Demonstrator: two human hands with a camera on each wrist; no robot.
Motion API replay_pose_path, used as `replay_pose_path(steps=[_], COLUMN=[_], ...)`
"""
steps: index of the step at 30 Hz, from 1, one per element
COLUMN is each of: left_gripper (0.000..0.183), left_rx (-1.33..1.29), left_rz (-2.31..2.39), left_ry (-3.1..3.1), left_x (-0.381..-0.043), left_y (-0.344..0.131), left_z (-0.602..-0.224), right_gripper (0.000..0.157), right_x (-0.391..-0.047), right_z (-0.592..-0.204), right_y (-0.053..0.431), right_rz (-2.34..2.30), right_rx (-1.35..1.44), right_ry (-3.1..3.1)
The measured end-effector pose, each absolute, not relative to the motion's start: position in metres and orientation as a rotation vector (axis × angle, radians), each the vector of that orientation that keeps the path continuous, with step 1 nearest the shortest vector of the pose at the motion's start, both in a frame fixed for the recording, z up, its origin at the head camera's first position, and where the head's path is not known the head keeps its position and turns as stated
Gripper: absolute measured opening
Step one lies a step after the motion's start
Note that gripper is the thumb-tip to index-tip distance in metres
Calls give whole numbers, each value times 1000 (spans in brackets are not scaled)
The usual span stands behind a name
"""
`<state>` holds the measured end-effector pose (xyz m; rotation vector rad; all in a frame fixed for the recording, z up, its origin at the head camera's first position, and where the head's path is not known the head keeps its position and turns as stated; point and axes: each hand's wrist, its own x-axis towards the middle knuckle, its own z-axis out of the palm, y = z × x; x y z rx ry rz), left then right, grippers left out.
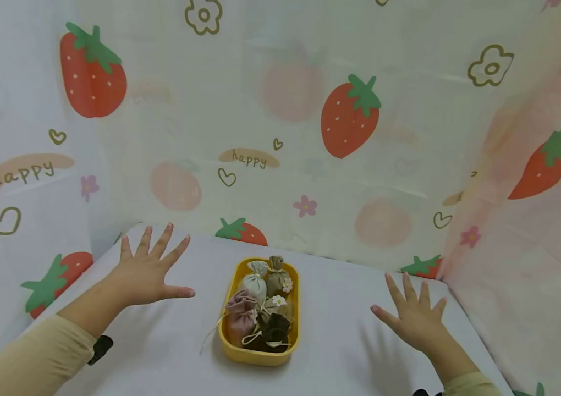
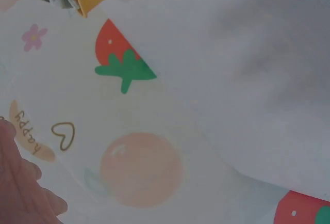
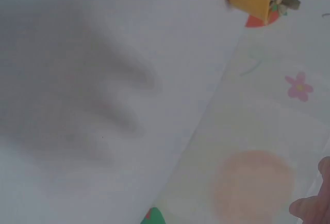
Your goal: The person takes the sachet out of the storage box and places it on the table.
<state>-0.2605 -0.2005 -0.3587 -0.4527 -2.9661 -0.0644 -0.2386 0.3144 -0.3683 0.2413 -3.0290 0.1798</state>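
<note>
A yellow tray (image 1: pixel 256 358) with rounded corners stands mid-table and holds several small drawstring pouches. At its back are a pale grey pouch (image 1: pixel 254 284) and an olive pouch (image 1: pixel 276 281) with a small white flower. In front lie a mauve pouch (image 1: pixel 241 319), its cord hanging over the rim, and a dark pouch (image 1: pixel 275 330). Another olive pouch (image 1: pixel 282 309) with a flower shows between them. My left hand (image 1: pixel 147 272) hovers left of the tray, fingers spread. To its right, my right hand (image 1: pixel 415 316) is also spread in the air, holding nothing.
The white table (image 1: pixel 330 330) ends at the back against a hanging cloth (image 1: pixel 241 99) printed with strawberries, flowers and hearts. More of this cloth hangs along the left and right sides. A dark band (image 1: pixel 100 350) shows at my left wrist.
</note>
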Motion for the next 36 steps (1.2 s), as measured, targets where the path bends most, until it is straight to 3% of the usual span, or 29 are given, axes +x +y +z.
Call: replay_pose_path(steps=[22,36], left_gripper=[120,114], left_rx=[-528,-630], left_rz=[-118,-210], left_ry=[-2972,-3008], left_x=[-263,-254], left_y=[-165,-142], left_z=[-385,-415], right_gripper=[82,82], right_x=[-241,-240], right_z=[-371,-373], right_y=[306,303], right_rz=[215,237], right_rx=[276,285], right_ry=[-3047,-3050])
